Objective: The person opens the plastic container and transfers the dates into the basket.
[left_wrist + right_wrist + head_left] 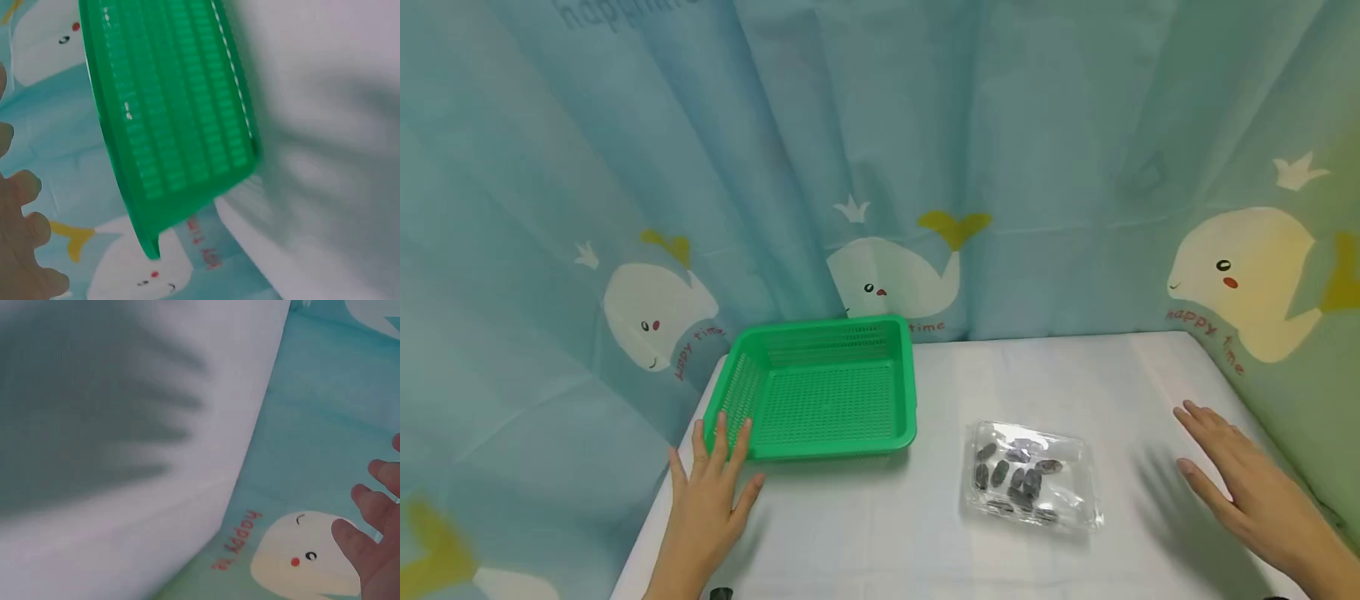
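Note:
My left hand (706,508) is spread with straight fingers near the front left corner of a green plastic basket (820,454); its fingertips overlap the basket's rim in the head view. The left wrist view shows the basket's slotted side wall (181,119) beside the fingers (25,187). My right hand (1255,492) is held over the right side of the table, fingers extended and nothing in them. Between the hands lies a clear plastic box (1075,492) with several dark, wrinkled oval pieces (1032,483) inside, possibly dates.
A white cloth covers the table (925,533). Blue-green curtains (1037,167) with whale prints hang behind and along both sides. A small dark object (721,593) shows at the bottom edge beside the left wrist. The right hand casts a shadow on the cloth.

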The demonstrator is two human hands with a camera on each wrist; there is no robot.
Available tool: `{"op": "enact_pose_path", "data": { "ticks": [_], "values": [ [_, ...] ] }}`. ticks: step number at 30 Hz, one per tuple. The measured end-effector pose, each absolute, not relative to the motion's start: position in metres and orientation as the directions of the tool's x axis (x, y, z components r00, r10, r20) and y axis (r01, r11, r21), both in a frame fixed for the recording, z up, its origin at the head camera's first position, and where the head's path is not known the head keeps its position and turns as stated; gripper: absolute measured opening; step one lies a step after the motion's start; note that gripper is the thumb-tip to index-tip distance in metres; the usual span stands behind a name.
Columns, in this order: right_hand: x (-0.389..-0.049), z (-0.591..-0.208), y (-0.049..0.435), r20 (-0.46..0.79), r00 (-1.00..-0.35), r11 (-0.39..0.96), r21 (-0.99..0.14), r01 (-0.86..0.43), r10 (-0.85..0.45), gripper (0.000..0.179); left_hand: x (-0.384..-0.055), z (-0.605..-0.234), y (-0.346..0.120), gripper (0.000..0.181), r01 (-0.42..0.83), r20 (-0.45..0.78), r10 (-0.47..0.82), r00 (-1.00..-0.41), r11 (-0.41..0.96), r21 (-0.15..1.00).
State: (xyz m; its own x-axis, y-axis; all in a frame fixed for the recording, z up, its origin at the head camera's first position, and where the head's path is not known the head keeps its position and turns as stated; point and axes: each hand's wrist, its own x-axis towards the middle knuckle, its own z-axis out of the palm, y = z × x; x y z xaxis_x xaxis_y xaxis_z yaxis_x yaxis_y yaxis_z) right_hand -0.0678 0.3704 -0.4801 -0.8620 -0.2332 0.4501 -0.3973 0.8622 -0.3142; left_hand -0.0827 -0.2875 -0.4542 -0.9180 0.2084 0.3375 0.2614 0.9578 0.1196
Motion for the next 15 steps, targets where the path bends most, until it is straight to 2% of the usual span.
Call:
{"op": "enact_pose_path", "data": {
  "ticks": [9,12,15],
  "values": [
    [-0.053,-0.487,0.338,0.399,-0.912,0.805,-0.51,-0.303,-0.091,0.065,-0.077,-0.461,-0.252,0.077,0.339,0.395,0.262,-0.88,0.931,0.138],
    [-0.049,-0.49,0.328,0.375,-0.926,0.768,-0.579,-0.274,-0.048,0.06,-0.079,-0.461,-0.239,0.066,0.409,0.465,0.31,-0.829,0.904,0.126],
    [-0.045,-0.494,0.321,0.354,-0.935,0.724,-0.641,-0.253,-0.013,0.056,-0.081,-0.463,-0.224,0.054,0.491,0.56,0.361,-0.746,0.865,0.097]
  ]
}}
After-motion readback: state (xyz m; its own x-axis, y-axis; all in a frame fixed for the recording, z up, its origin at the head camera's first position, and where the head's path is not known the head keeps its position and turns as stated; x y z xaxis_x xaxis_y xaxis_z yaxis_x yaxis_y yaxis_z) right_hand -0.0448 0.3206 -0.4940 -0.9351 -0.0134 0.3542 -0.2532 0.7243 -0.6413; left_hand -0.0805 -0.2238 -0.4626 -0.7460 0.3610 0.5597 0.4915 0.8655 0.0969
